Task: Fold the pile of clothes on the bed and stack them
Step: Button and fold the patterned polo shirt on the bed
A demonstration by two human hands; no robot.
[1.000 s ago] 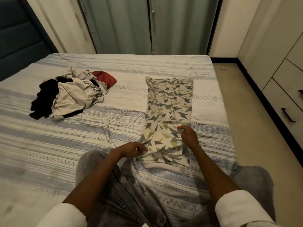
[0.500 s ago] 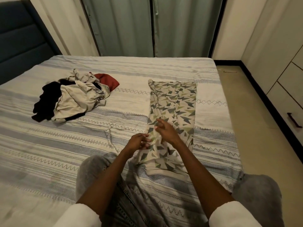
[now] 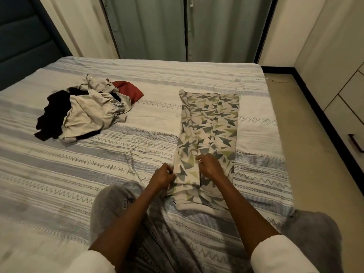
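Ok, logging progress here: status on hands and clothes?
Left hand pinching triangle-print garment edge; right hand pressing it flat. Unfolded pile of beige, black and red clothes waiting. Nothing blocking.

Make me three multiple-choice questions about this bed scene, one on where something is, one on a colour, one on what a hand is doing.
1. Where is the unfolded pile of clothes relative to the patterned garment?
A. To its left
B. On top of it
C. On the floor

2. What colour is the item at the pile's far right edge?
A. Yellow
B. Dark red
C. Blue

3. What is the left hand doing?
A. Hanging idle
B. Reaching into the pile
C. Pinching the garment's left edge

Answers: 1 A, apart on the bed; 2 B, red cloth shows; 3 C, fingers curl at the edge.
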